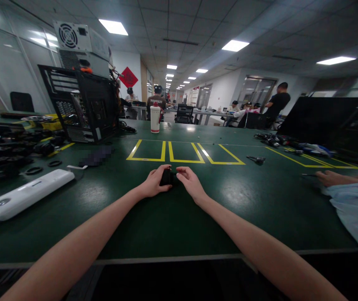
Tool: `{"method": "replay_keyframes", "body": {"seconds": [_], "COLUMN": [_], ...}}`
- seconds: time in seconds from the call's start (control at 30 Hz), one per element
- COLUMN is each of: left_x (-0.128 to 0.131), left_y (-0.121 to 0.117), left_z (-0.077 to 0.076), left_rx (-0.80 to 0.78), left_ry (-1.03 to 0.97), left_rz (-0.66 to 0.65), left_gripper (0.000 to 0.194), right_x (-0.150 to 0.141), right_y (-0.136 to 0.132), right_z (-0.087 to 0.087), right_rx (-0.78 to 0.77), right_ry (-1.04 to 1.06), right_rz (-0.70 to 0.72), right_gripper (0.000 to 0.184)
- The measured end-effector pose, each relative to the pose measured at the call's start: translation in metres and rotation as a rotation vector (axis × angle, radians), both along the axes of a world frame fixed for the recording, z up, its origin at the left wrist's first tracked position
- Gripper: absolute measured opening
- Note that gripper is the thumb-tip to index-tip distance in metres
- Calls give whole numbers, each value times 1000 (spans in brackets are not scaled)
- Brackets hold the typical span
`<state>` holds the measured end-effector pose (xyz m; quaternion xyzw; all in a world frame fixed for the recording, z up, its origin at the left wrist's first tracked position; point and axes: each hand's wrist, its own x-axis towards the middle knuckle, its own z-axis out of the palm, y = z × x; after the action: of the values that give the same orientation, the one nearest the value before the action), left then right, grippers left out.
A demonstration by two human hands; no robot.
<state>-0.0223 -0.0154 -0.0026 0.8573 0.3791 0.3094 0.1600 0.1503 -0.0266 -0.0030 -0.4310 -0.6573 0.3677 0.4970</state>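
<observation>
"What did the room hold?"

"A long office with a green table (135, 234) in front; a computer case (87, 104) stood at the left, with a long white bar (28, 194) nearer; yellow tape (147, 159) marked the middle, and a white cup (155, 120) stood beyond it; at the right edge was another person's sleeve (354, 205)."

"And the hands?"

"The left hand (150, 184) was clamped, thumb and fingers, around a small black block (166, 177), this side of the tape; whether the block touched the table, I couldn't tell; the right hand (191, 184) had its thumb and fingertips close together by a dark stub (174, 174) on the block's right side; whether they pinched it, I couldn't tell."

"Which step was that?"

"Working at the stub, I judged; fitting, turning or pulling, I couldn't say."

"What did the next move call for?"

"A steady left grip, probably; also right fingertips in line with the stub."
</observation>
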Motion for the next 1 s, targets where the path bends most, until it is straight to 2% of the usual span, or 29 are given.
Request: {"method": "replay_keyframes", "body": {"seconds": [0.1, 0.17, 0.33, 0.47, 0.67, 0.8, 0.9, 1.0], "left_x": [0, 1, 3, 5, 9, 8, 0, -17], "left_y": [2, 4, 11, 14, 14, 9, -8, -44], "left_z": [0, 0, -2, -2, -1, -1, 4, 13], "left_rx": [-37, -77, -147, -178, -164, -143, -149, -209], "left_ry": [-14, -22, -34, -30, -17, -8, 13, 60], "left_rz": [30, 68, 165, 224, 244, 253, 233, 179], "left_gripper": [63, 62, 62, 61, 64, 63, 63, 63], "right_x": [3, 4, 2, -1, 0, 9, 25, 42], "right_y": [2, 0, -6, 1, 12, 9, -4, -35], "right_z": [-3, -3, -2, -4, -3, -1, 4, 11], "right_rx": [7, 40, 123, 85, 39, 21, 9, -30], "right_ry": [-186, -322, -582, -550, -397, -347, -367, -393], "right_rz": [-89, -94, -49, -72, -33, -24, 15, 61], "right_gripper": [24, 28, 53, 52, 46, 45, 46, 42]}}
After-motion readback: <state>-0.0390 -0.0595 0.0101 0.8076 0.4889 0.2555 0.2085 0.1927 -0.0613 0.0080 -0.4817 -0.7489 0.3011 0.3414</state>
